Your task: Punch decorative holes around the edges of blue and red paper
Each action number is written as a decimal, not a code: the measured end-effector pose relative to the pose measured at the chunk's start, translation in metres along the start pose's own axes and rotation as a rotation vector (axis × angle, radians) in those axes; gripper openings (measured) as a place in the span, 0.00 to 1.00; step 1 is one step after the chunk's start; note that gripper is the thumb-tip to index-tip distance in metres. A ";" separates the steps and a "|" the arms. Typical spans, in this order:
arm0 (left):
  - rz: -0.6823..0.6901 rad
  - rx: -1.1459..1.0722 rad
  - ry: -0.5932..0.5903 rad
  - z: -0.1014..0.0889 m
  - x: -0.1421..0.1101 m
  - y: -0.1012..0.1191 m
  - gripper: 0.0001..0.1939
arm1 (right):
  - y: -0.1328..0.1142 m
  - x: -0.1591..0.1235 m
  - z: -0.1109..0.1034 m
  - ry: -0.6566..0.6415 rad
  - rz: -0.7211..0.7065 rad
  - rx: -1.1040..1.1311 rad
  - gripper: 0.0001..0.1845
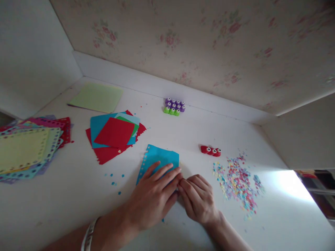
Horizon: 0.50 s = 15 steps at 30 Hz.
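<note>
A blue sheet of paper [163, 157] lies on the table, with a row of punched holes along its left edge. My left hand [154, 195] rests flat over its lower part, fingers apart, holding nothing. Against the sheet's right edge, my right hand [197, 197] is closed with the fingers pinched together, close to the left fingertips. Whatever is between those fingers is hidden. Small blue cut-out shapes [119, 192] are scattered to the left of the sheet. A red set of small craft punches [210, 151] with white buttons sits beyond my right hand.
Purple and green craft punches [174, 106] stand near the back wall. Overlapping red, blue and green papers [115, 132] lie left of centre. A pale green stack [95, 97] is behind them, and punched sheets [23, 150] are at far left. Colourful confetti [239, 179] spreads at right.
</note>
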<state>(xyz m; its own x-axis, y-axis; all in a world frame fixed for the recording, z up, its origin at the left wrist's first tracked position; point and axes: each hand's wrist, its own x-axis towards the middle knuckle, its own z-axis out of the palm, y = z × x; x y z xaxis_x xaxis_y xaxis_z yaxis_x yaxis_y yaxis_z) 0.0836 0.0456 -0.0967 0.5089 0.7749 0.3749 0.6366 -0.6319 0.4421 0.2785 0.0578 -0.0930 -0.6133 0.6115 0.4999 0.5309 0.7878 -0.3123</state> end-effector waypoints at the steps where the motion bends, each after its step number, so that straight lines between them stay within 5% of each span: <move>1: 0.002 -0.001 -0.010 0.001 0.001 0.001 0.16 | 0.000 0.001 0.001 0.005 -0.005 -0.003 0.08; 15: 0.013 0.009 0.010 0.009 0.000 -0.006 0.14 | -0.001 0.000 0.008 0.022 0.026 -0.055 0.09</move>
<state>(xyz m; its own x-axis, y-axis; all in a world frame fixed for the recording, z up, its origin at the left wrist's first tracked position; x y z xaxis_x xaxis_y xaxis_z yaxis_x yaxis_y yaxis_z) 0.0850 0.0497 -0.1071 0.5115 0.7664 0.3886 0.6354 -0.6418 0.4294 0.2730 0.0577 -0.0994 -0.5864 0.6292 0.5102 0.5779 0.7663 -0.2809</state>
